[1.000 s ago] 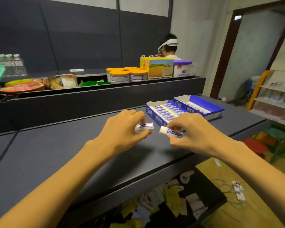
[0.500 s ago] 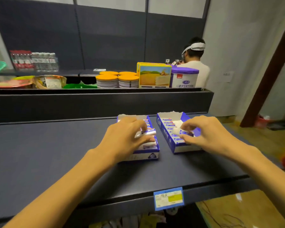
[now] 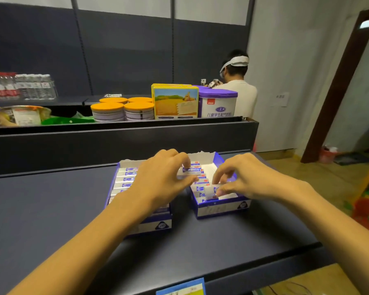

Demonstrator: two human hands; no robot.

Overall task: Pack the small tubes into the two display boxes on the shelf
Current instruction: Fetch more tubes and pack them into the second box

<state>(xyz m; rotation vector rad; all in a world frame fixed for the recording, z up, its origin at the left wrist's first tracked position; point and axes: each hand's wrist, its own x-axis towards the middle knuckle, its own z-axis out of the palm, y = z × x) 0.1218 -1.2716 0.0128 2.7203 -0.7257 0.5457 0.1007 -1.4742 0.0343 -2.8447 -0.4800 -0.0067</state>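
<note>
- The left hand (image 3: 158,184) is pinching a small white-and-blue tube (image 3: 190,170) over the gap between two blue cardboard display boxes (image 3: 219,207).
- The right hand (image 3: 249,179) is pinching another small white tube (image 3: 210,189) inside the right-hand box.

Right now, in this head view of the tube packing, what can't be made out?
- Left display box: the left hand and forearm cover its near rows, so how full it is stays hidden.
- Tube in the right hand: partly behind fingertips, so it is unclear whether it is seated in the right display box.
- Tube labels: print too small and blurred to read.
- Price tag on the shelf edge: cut off by the bottom edge.
</note>
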